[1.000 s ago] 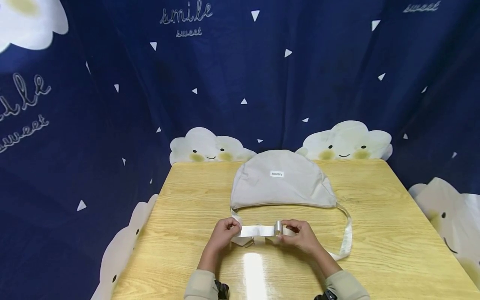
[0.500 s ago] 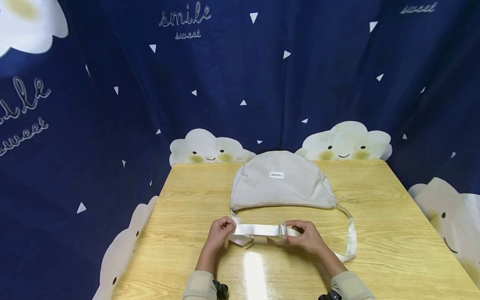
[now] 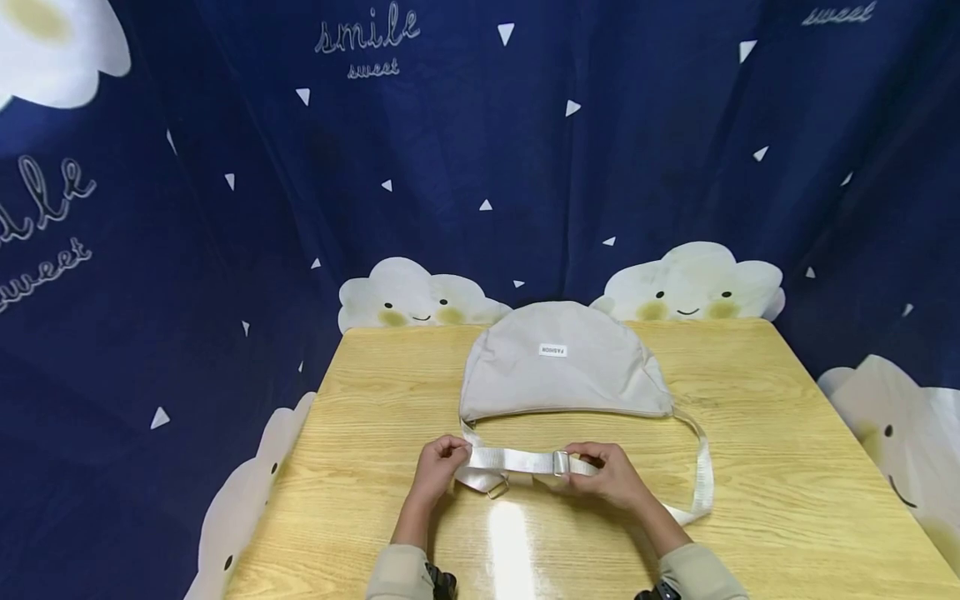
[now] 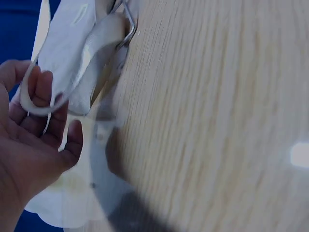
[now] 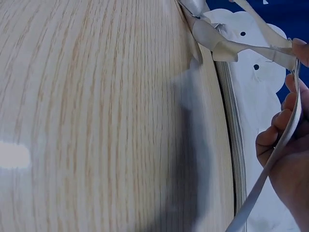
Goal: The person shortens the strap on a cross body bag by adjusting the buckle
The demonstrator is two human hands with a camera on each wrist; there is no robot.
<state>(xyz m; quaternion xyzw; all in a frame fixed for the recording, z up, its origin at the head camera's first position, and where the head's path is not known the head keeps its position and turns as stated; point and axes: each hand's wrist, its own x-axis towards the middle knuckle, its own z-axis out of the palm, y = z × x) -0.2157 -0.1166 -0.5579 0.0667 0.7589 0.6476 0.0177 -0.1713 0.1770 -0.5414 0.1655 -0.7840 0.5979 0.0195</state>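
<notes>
A pale grey half-moon shoulder bag lies on the table with its straight edge toward me. Its white webbing strap is stretched between both hands in front of the bag. My left hand pinches the strap at its left end; in the left wrist view the strap loops over the curled fingers. My right hand pinches it just right of a metal slide buckle. Below the strap near the left hand hangs a metal ring. In the right wrist view the strap runs down past the palm.
A wooden table lies under everything, with a bright light reflection near its front. The rest of the strap curves from the bag's right corner toward the right forearm. A dark blue curtain with printed clouds surrounds the table.
Both hands have drifted slightly apart, drawing the strap longer between them. The buckle has turned to face up and sits a little farther right than a second ago. The bag stays put.
</notes>
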